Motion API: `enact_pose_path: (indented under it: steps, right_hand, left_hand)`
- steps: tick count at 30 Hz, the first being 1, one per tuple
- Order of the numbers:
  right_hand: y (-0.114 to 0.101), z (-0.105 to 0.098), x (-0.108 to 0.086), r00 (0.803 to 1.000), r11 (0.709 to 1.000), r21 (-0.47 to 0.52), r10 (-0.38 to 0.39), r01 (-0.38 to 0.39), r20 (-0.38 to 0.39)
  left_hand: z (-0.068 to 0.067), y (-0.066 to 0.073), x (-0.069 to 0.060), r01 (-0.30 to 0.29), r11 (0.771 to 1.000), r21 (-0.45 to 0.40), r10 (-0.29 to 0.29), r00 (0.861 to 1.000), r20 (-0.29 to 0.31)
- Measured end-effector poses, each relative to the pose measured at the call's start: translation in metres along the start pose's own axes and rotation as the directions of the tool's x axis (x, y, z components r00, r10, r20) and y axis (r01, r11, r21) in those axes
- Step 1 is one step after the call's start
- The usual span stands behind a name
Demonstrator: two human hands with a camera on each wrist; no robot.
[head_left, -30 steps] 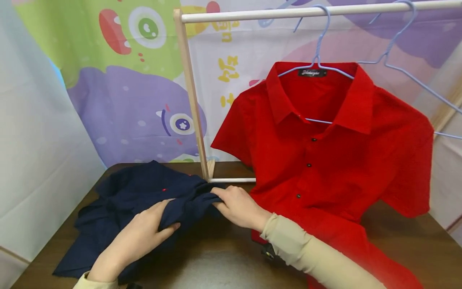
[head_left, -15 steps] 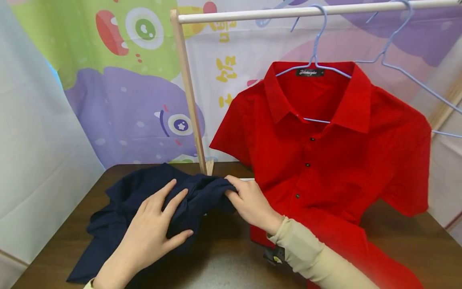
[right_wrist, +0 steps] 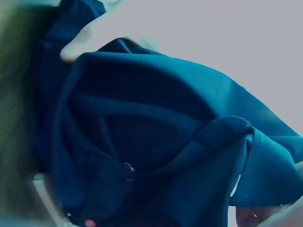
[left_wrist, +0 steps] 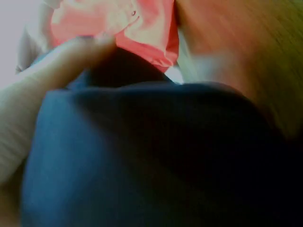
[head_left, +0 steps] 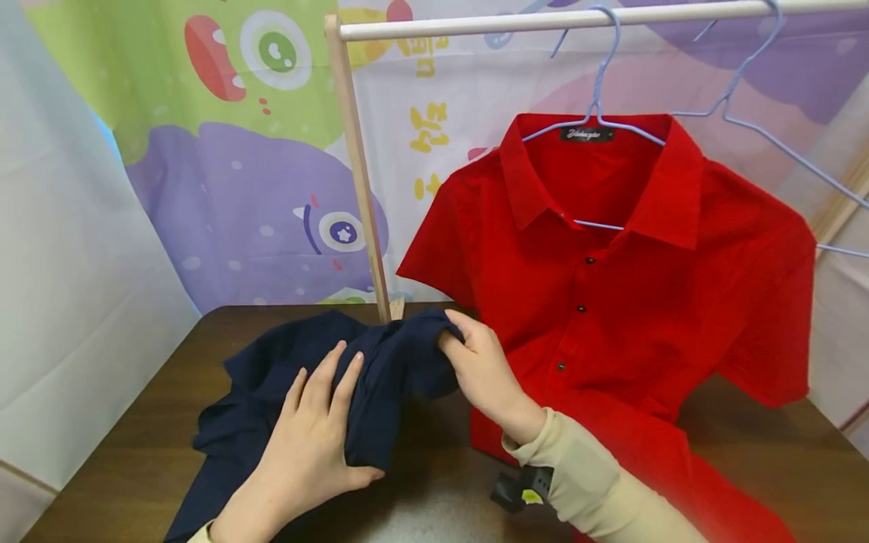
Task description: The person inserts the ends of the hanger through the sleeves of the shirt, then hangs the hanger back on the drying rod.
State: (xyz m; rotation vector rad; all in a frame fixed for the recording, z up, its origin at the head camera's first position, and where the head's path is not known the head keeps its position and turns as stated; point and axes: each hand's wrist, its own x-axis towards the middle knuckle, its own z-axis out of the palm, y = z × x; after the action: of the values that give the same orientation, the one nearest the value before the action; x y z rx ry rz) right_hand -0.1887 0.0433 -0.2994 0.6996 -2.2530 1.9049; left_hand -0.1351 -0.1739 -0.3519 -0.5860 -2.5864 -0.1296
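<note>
Your left hand (head_left: 308, 437) lies open on the rumpled navy-blue cloth garment (head_left: 394, 377), its long fingers extended and pointing toward the table's back edge, the thumb stretched out to the right along a fold. Your right hand (head_left: 485, 369) grips that same garment, pinching its upper right end between thumb and fingers and holding it up off the dark brown wood-grain table (head_left: 145, 445). The rest of the garment is bunched over the left half of the surface, running from near the back edge down toward the front left. In your right wrist view the cloth forms a hollow with folds inside, and a small round red spot (right_wrist: 90, 222) shows at the bottom.

Just right of your right hand, a bright red short-sleeved shirt with a collar and dark buttons (head_left: 611, 332) hangs on a light-blue wire hanger (head_left: 597, 90); its lower part spreads over the right side of the surface toward the front. A second light-blue wire hanger (head_left: 728, 98) hangs farther right on the same white rail (head_left: 475, 26). The pale wooden post (head_left: 357, 166) stands at the back edge, before a cartoon-printed curtain (head_left: 258, 204).
</note>
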Motion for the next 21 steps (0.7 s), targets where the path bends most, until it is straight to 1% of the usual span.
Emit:
enact_pose_path:
  steps: [1, 3, 4, 6, 7, 8, 10, 14, 17, 19, 21]
  right_hand:
    - [-0.002, -0.002, 0.000, 1.000, 0.999, 0.033, 0.001, 0.000, -0.017]
    - [-0.007, -0.006, 0.000, 0.999, 0.996, 0.082, -0.015, 0.018, -0.038]
    - [-0.008, -0.008, 0.000, 0.999, 0.995, 0.096, -0.026, 0.029, -0.041]
    - [-0.011, -0.011, 0.001, 0.998, 0.993, 0.103, -0.050, 0.053, -0.036]
    - [-0.012, -0.013, 0.001, 0.998, 0.993, 0.095, -0.063, 0.066, -0.032]
    - [-0.012, -0.014, 0.002, 0.997, 0.994, 0.085, -0.071, 0.074, -0.028]
    - [-0.010, -0.017, 0.004, 0.997, 0.994, 0.080, -0.074, 0.075, -0.015]
    - [-0.004, -0.019, 0.006, 0.996, 0.990, 0.116, -0.081, 0.076, 0.045]
    - [0.004, -0.020, 0.007, 0.989, 0.988, 0.139, -0.089, 0.072, 0.116]
    - [0.012, -0.023, 0.009, 0.983, 0.989, 0.120, -0.104, 0.086, 0.154]
    - [0.019, -0.026, 0.011, 0.970, 0.987, 0.105, -0.139, 0.120, 0.198]
  left_hand:
    - [-0.001, 0.001, 0.001, 0.036, 0.999, -0.013, -0.036, 0.999, 0.003]
    - [-0.003, 0.002, 0.002, 0.103, 0.993, -0.065, -0.104, 0.994, -0.013]
    - [-0.005, 0.002, 0.003, 0.123, 0.988, -0.092, -0.127, 0.991, -0.032]
    - [-0.007, 0.002, 0.003, 0.137, 0.978, -0.159, -0.150, 0.986, -0.075]
    - [-0.007, 0.001, 0.003, 0.127, 0.974, -0.187, -0.148, 0.984, -0.101]
    - [-0.007, 0.000, 0.003, 0.105, 0.973, -0.208, -0.135, 0.981, -0.136]
    - [-0.007, -0.003, 0.003, 0.064, 0.971, -0.229, -0.110, 0.975, -0.195]
    - [-0.006, -0.007, 0.003, 0.008, 0.966, -0.257, -0.082, 0.957, -0.278]
    - [-0.009, -0.009, 0.002, -0.020, 0.958, -0.288, -0.065, 0.957, -0.282]
    - [-0.011, -0.009, 0.002, -0.034, 0.945, -0.325, -0.056, 0.963, -0.264]
    - [-0.014, -0.009, 0.002, -0.039, 0.931, -0.362, -0.052, 0.969, -0.240]
